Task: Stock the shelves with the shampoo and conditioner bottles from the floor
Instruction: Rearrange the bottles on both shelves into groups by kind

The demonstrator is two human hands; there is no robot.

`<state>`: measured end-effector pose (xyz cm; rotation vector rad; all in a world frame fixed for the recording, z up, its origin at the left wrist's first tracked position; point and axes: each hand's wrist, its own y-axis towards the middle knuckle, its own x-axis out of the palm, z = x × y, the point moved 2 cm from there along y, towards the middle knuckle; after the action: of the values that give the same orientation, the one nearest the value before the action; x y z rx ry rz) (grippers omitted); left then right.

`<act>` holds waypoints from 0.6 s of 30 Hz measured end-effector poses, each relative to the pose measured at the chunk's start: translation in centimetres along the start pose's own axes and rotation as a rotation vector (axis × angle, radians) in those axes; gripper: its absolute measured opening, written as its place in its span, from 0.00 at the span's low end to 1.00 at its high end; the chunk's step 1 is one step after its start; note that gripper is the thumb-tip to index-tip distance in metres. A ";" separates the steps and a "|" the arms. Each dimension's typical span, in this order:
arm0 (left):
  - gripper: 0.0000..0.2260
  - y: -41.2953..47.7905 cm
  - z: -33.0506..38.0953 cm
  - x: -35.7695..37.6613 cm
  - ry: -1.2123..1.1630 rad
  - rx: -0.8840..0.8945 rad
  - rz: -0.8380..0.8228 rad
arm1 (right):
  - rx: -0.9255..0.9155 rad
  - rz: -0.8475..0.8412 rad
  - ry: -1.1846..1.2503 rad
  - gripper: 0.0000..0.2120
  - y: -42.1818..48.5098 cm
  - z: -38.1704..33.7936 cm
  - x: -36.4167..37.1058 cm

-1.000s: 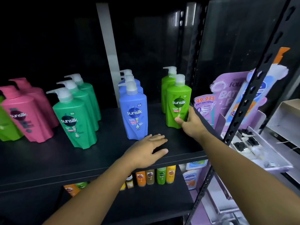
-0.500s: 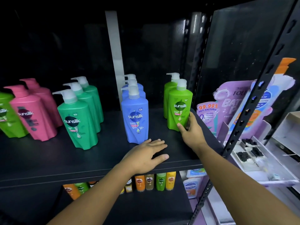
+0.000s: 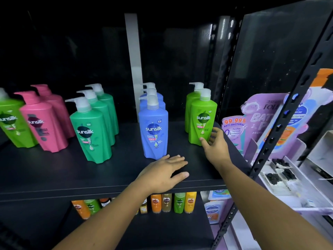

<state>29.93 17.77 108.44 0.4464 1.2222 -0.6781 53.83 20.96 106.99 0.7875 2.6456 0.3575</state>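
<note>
On a dark shelf [image 3: 54,170] seen from the head camera, the left hand [image 3: 163,173] lies flat and spread, palm down, holding nothing, at the front edge. Just beyond its fingertips stands a blue pump bottle [image 3: 154,127] marked sunsilk, first of a row of three running back. Farther to that hand's left stand a row of three teal green pump bottles [image 3: 90,130], then two pink pump bottles [image 3: 41,123], then a lime green bottle at the frame edge [image 3: 10,121]. The right hand [image 3: 215,144] reaches forward with fingers loosely open, thumb and fingertips touching the lower right side of a lime green pump bottle [image 3: 202,118], which stands upright on the shelf in front of a second one [image 3: 191,103]. Just to the right of this hand a black perforated upright post [image 3: 281,123] rises, and behind it leans a purple cardboard display [image 3: 255,120] printed 99.99% anti-bacterial. Below the left hand, on a lower shelf [image 3: 162,231], a line of small orange, green and yellow bottles [image 3: 173,202] stands upright.
</note>
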 end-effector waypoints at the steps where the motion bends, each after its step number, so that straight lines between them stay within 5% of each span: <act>1: 0.27 -0.1 0.1 0.0 0.007 0.001 -0.001 | 0.002 0.002 -0.001 0.22 0.0 0.0 0.0; 18: 0.25 -0.3 0.6 -0.4 0.060 0.035 0.046 | -0.024 0.093 -0.047 0.24 -0.5 -0.6 -0.4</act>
<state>30.03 17.25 109.03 0.5256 1.2548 -0.6514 53.67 20.23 107.52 0.9028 2.5619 0.3891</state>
